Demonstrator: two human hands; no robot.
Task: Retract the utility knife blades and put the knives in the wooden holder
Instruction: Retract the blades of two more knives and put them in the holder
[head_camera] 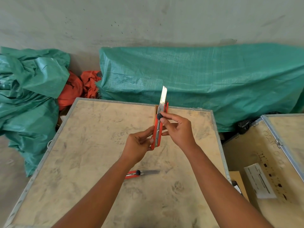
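Holding upright above crate lid (98, 145): red knife (157, 134), blade (163, 97) out, pointing away. Left hand (138, 145) fingers pinched on handle's lower end; right hand (177, 129) thumb and forefinger on black knob (159, 116). Lying nearer on lid: second knife (139, 173), blade out. Partly hidden behind held knife: wooden holder (155, 116).

Storage or warehouse space, bare stained concrete wall (148, 18), goods under green woven tarps (205, 83), metal-edged plywood crates (271, 155), one serving as desk (92, 145)
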